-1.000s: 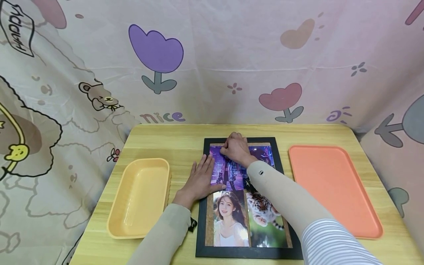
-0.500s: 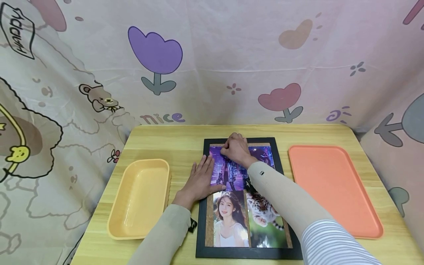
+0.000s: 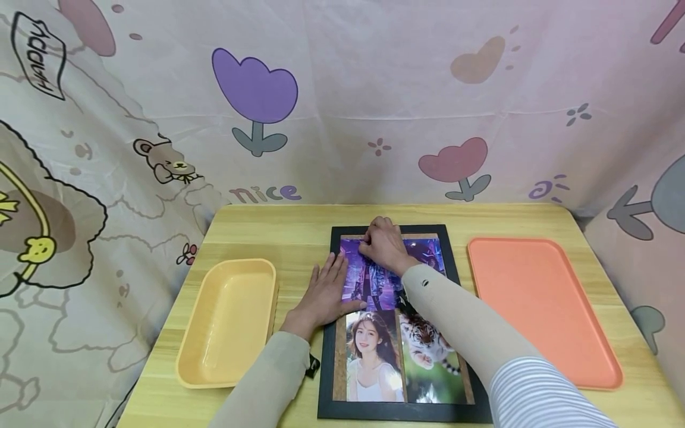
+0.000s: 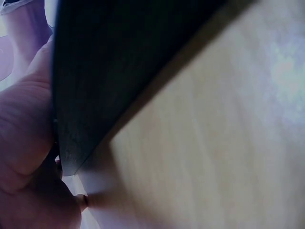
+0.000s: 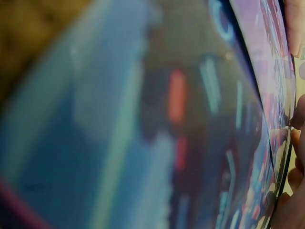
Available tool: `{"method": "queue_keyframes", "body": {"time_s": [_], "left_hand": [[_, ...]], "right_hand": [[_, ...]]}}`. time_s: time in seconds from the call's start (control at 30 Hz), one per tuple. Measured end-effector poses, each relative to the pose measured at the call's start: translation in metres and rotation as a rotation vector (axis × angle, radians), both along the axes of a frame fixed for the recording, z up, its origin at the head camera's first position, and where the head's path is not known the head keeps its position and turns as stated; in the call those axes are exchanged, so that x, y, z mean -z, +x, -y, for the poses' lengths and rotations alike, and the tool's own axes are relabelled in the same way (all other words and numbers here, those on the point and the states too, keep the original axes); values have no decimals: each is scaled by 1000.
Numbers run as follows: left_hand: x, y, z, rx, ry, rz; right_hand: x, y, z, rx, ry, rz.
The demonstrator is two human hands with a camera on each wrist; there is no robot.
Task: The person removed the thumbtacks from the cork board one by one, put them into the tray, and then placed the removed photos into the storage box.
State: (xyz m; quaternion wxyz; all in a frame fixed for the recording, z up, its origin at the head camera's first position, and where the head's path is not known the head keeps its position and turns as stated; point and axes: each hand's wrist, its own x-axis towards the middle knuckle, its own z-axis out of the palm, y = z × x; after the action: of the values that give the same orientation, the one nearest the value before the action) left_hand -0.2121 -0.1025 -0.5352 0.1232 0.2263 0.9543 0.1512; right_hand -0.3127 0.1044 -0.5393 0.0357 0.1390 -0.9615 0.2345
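Note:
A black-framed cork board (image 3: pixel 385 411) with several photos lies on the wooden table. My left hand (image 3: pixel 320 300) rests with straight fingers across its left edge and a purple city photo (image 3: pixel 354 285). In the left wrist view the palm (image 4: pixel 24 133) is beside the dark frame edge (image 4: pixel 95 81). My right hand (image 3: pixel 385 245), fingers curled, pinches at the top of the purple photo; what it holds is mostly hidden. A second purple photo (image 3: pixel 430 249) is partly covered. Below are a photo of a person in white (image 3: pixel 369 383) and a tiger photo (image 3: pixel 428 368).
A deep yellow tray (image 3: pixel 230 321) stands to the left of the board. On its right lies a flat orange tray (image 3: pixel 546 309). Behind the table hangs a printed cloth (image 3: pixel 342 77). A small black strap (image 3: pixel 312 366) shows at the left sleeve.
The head view has shifted slightly, so everything sits a little lower in it. Both hands keep their places on the board, and the photos stay where they were.

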Motion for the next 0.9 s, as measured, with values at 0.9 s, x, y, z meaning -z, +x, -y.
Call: {"method": "queue_keyframes", "body": {"time_s": [0.9], "left_hand": [[0,0,0,1,-7,-7]], "right_hand": [[1,2,-6,-33,-12,-5]]}}
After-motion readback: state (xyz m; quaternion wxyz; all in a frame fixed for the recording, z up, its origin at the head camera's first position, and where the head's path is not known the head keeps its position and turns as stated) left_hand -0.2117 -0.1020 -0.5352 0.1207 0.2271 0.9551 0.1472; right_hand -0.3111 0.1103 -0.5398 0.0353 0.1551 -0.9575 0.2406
